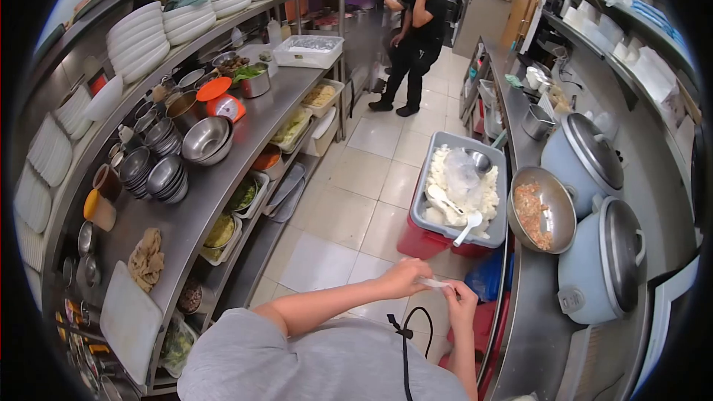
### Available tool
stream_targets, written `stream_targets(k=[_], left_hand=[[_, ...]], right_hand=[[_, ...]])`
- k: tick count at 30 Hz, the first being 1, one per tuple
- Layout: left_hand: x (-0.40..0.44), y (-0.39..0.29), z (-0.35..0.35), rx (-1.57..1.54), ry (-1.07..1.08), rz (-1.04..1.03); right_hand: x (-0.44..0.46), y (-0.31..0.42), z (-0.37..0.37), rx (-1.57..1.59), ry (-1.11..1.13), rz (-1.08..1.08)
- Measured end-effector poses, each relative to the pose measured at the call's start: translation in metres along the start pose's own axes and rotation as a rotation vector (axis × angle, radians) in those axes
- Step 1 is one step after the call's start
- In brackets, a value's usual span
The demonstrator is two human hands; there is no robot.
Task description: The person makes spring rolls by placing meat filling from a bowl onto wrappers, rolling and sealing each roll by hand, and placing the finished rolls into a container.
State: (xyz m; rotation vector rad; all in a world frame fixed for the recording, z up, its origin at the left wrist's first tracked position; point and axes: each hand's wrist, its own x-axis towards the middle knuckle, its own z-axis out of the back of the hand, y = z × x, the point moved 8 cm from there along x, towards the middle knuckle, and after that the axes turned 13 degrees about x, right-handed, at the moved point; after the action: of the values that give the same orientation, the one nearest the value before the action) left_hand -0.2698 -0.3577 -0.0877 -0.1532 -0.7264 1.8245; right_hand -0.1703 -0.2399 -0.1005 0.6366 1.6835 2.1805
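In front of my body, my left hand [401,278] and my right hand [462,303] pinch a thin, whitish, translucent strip [434,282] between them; what kind of thing it is I cannot make out. Just beyond my hands stands a blue-grey tub [429,229] of white rice [486,197]. On the rice lie a clear plastic bag [462,178], white paddles [468,229] and a metal scoop [480,162]. To the right, a metal bowl [568,215] contains an orange-pink mixture [529,212].
Two lidded rice cookers [594,267] stand on the right counter. Stacked metal bowls [167,178], an orange-topped scale [223,100] and a cutting board [130,319] are on the left counter [223,215]. Farther down the aisle, a person in black [420,37] stands beside another partly hidden person.
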Motion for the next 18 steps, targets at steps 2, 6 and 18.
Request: stream_targets(k=[2,6,18], left_hand=[[-0.012,0.009,0.012,-0.069,0.063,0.102],[-0.035,0.016,0.045,-0.007,0.007,0.150],[-0.041,0.011,0.054,-0.510,0.023,0.279]], right_hand=[[0.003,-0.002,-0.016,-0.004,0.061,0.055],[0.000,-0.006,-0.042,-0.114,0.170,0.110],[-0.014,-0.018,-0.004,0.182,-0.001,-0.050]])
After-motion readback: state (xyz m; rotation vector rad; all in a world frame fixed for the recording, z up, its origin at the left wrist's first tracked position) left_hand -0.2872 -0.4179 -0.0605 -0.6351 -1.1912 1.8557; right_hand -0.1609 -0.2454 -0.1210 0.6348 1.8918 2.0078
